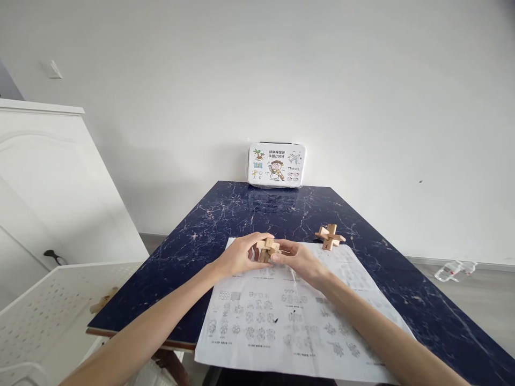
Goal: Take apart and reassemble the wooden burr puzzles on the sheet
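Note:
Between my two hands, over the far part of a printed sheet, is a small wooden interlocking puzzle (269,245) made of crossed light-brown bars. My left hand (243,254) grips it from the left, thumb below and fingers above. From the right, my right hand (300,259) pinches it with the fingertips. A second wooden puzzle (330,237), shaped like a cross of bars, stands to the right of my hands at the sheet's far edge. The instruction sheet (241,343) shows rows of small line diagrams and lies under my forearms.
A white case with cartoon prints (277,165) stands at the back of the dark blue marbled table (193,225), against the wall. A white perforated basket (52,305) with wooden pieces (103,300) is at the left. Clear plastic bottles (454,271) lie on the floor at right.

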### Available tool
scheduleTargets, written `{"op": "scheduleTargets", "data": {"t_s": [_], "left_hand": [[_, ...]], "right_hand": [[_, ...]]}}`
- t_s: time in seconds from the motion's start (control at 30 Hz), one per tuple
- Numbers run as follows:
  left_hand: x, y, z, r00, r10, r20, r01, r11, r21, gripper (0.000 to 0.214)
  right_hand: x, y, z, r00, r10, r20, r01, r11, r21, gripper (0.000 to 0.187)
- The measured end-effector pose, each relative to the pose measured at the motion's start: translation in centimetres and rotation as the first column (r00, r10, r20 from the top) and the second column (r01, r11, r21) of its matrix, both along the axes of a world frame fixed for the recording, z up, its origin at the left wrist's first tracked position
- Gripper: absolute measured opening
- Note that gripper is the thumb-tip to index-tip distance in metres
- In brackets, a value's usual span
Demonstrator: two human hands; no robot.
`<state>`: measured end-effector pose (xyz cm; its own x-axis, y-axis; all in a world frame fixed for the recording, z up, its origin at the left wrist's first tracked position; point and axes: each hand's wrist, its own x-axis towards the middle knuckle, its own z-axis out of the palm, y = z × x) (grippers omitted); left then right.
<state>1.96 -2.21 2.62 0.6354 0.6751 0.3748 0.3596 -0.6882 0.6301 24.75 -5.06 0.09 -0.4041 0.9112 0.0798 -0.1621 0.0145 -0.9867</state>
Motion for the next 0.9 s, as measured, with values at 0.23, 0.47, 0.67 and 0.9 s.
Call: {"op": "scheduleTargets", "data": {"t_s": [0.23, 0.47, 0.67, 0.9], "left_hand": [[0.3, 0.1, -0.3, 0.997, 0.014, 0.077, -0.010, 0.999, -0.045, 0.072], [0.3, -0.1, -0.1, 0.998, -0.038, 0.047, 0.040, 0.998, -0.041, 0.069], [0.5, 0.0, 0.1, 0.999, -0.013, 0.051, 0.016, 0.998, -0.053, 0.072], [0.9, -0.4, 0.1, 0.993, 0.056, 0.103, -0.056, 0.998, -0.011, 0.072]], "right_hand": [[0.0, -0.1, 0.2, 0.993, 0.059, -0.105, -0.065, 0.997, -0.049, 0.047], [0.7, 0.2, -0.2, 0.998, 0.047, -0.042, -0.050, 0.994, -0.094, 0.056], [0.3, 0.1, -0.1, 0.990, 0.087, -0.107, -0.096, 0.992, -0.079, 0.051], [-0.4, 0.1, 0.0, 0.979, 0.083, -0.187, -0.088, 0.996, -0.020, 0.052]]}}
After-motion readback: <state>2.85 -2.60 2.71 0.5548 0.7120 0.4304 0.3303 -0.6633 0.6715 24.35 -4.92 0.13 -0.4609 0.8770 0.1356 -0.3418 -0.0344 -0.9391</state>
